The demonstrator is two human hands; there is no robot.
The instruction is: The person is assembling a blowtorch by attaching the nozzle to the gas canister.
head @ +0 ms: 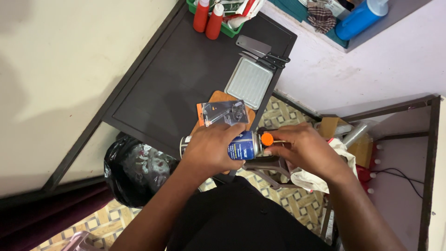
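Cap stage. The left hand (209,151) clenches a blue canister (244,146) held sideways above the dark tabletop (176,88) edge; right hand (304,151) fingers pinch its orange cap (267,139). Loosening it likely calls for a steady counter-grip. The canister's midsection and cap seating are hidden by fingers.

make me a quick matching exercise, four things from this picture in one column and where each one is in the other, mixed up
Things:
1. blue spray can
2. two red bottles
3. ribbed metal tray
4. black bin bag

Places:
A. on the floor beside the dark table
B. in the green basket at the table's far end
C. held in the left hand, with the right hand at its orange cap
D. flat on the table next to the knives

Pairs: 1-C, 2-B, 3-D, 4-A
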